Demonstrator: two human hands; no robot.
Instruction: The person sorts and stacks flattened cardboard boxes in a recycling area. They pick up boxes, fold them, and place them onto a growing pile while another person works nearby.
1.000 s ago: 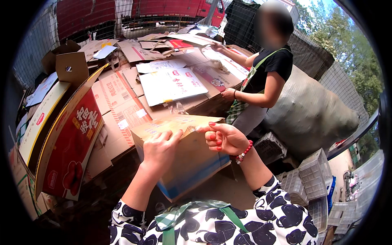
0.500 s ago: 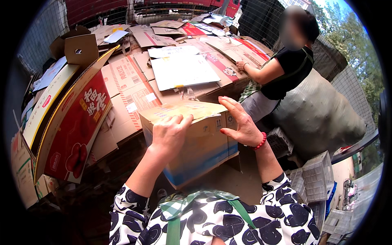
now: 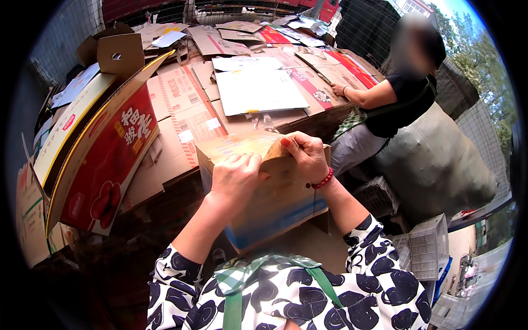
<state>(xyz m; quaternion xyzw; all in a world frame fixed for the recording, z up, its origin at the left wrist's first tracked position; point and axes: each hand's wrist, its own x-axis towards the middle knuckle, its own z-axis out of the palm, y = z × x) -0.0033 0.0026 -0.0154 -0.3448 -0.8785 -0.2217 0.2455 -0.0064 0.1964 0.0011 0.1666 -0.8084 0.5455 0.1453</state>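
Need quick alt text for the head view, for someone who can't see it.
Both hands grip the top flap of a brown cardboard box: left hand beside right hand. Flattened cardboard is piled behind; another person sits at right.

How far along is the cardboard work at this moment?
Done: a large pile of flattened cardboard lies ahead. In hand: the left hand and right hand both press on the top flap of a brown box. Left: that box keeps its full shape, not yet flat.
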